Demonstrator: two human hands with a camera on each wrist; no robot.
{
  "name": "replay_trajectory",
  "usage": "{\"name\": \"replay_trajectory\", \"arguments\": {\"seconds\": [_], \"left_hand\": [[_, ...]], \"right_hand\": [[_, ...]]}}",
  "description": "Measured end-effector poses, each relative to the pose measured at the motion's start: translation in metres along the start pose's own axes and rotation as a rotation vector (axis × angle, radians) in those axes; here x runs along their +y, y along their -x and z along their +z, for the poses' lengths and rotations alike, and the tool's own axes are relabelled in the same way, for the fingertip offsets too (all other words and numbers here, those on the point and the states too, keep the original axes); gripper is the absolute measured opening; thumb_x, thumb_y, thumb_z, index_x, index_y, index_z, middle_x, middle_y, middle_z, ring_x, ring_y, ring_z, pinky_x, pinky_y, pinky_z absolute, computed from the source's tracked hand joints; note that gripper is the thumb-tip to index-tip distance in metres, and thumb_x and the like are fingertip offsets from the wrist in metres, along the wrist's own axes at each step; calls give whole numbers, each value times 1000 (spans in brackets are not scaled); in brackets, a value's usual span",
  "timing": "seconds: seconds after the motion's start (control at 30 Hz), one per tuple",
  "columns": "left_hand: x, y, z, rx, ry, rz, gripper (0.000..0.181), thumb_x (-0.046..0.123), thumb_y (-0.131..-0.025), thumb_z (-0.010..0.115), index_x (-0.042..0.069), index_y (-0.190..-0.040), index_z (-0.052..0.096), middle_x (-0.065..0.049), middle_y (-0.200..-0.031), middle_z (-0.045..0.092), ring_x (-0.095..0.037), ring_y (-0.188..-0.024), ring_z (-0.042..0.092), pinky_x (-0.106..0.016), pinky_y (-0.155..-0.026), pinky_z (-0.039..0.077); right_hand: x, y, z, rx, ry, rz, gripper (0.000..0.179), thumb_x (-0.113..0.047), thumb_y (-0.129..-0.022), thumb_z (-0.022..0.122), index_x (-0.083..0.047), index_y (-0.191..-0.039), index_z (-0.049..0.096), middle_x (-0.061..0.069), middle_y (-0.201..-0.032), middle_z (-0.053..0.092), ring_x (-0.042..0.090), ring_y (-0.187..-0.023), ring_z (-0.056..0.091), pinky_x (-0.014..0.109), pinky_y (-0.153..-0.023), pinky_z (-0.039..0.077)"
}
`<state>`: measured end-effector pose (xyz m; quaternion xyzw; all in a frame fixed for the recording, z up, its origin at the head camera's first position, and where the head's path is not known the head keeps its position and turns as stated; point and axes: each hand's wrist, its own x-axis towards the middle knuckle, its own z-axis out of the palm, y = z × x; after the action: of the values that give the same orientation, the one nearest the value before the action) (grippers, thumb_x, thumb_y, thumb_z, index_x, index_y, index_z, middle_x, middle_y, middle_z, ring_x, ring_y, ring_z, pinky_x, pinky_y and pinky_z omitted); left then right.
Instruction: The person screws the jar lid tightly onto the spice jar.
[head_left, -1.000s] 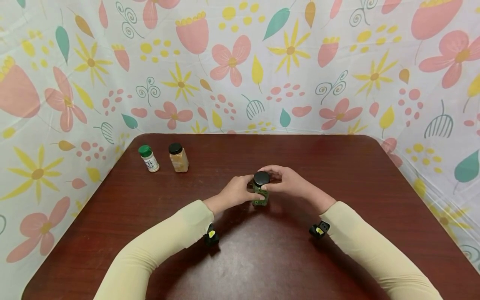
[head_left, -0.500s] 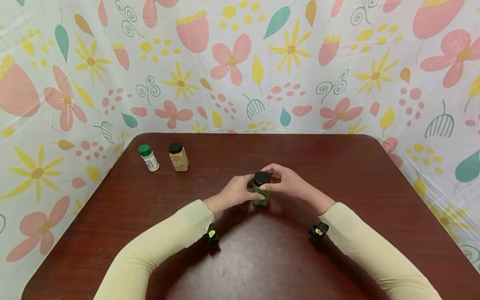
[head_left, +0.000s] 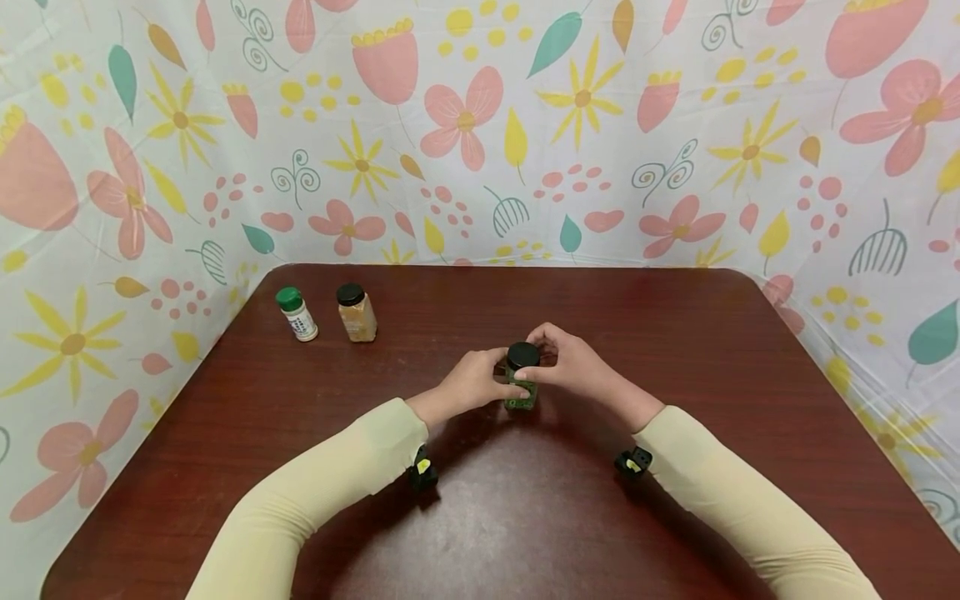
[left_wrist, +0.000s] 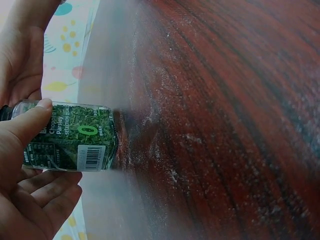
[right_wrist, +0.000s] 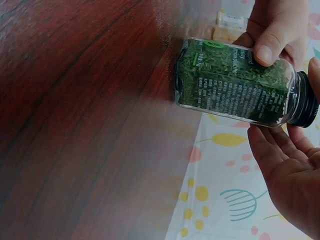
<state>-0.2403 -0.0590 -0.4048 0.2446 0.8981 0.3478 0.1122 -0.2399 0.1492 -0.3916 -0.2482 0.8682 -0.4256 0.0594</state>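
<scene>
A glass jar of chopped parsley with a black lid stands upright on the table in the head view. My left hand grips the jar's body from the left, its thumb lying across the front of the glass. From the right, my right hand holds the lid between thumb and fingers. In the right wrist view the lid shows at the jar's neck, with the right thumb on one side and fingertips on the other. Green flakes fill most of the jar.
At the back left of the dark red wooden table stand a white shaker with a green cap and a black-capped jar of tan contents. A flowered cloth hangs behind the table and along both sides.
My right hand has turned slightly on the lid: its thumb has slid left across the front, its fingers have shifted back, and its wrist has come slightly left. The left hand and jar keep their place.
</scene>
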Motion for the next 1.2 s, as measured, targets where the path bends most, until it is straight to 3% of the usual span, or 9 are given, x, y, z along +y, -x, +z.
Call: {"name": "replay_trajectory", "arguments": {"seconds": [0.13, 0.3, 0.4, 0.47, 0.77, 1.03, 1.2], "left_hand": [[-1, -1, 0, 0, -11, -5, 59, 33, -91, 79, 7, -141, 60, -11, -131, 71, -25, -116, 70, -40, -97, 57], [-2, -2, 1, -7, -16, 1, 60, 31, -91, 80, 6, -142, 59, -11, -132, 71, -25, -117, 70, -41, -99, 57], [-2, -3, 1, -5, -16, 1, 61, 31, -91, 80, 6, -142, 59, -12, -132, 71, -25, -118, 70, -41, -98, 57], [-2, -3, 2, 0, -15, -3, 61, 31, -90, 80, 6, -142, 59, -12, -132, 70, -25, -118, 70, -41, -99, 57], [-1, -2, 1, -4, 1, 9, 59, 32, -90, 81, 6, -139, 61, -11, -129, 72, -24, -116, 70, -39, -97, 58], [-1, -2, 0, 1, -19, -1, 62, 33, -90, 81, 6, -141, 59, -11, -132, 71, -25, -118, 69, -41, -99, 57], [-1, -2, 0, 5, -25, 5, 61, 35, -90, 81, 7, -141, 60, -10, -131, 71, -24, -116, 70, -41, -98, 57]], "right_hand": [[1, -2, -4, -81, -38, -3, 59, -22, -92, 79, 0, -137, 48, 22, -132, 61, 33, -119, 65, 49, -101, 55], [0, -6, -21, -321, -186, 53, 75, -19, -97, 72, -5, -158, 31, 24, -161, 39, 44, -145, 44, 54, -112, 47], [-3, -10, -32, -427, -265, 108, 73, -15, -99, 69, -6, -160, 30, 23, -163, 35, 44, -148, 40, 48, -111, 49], [-4, -13, -37, -461, -268, 118, 70, -12, -99, 68, -4, -159, 32, 24, -159, 41, 42, -144, 46, 44, -108, 50], [-7, -21, -42, -465, -193, 105, 63, -9, -98, 67, -2, -154, 40, 23, -147, 54, 35, -133, 58, 44, -105, 53], [-3, -17, -36, -406, -187, 62, 53, -10, -99, 68, -1, -147, 48, 22, -141, 58, 30, -126, 62, 36, -98, 56], [-1, -13, -31, -351, -170, 36, 49, -13, -99, 68, 0, -142, 49, 24, -141, 59, 32, -124, 62, 37, -97, 55]]}}
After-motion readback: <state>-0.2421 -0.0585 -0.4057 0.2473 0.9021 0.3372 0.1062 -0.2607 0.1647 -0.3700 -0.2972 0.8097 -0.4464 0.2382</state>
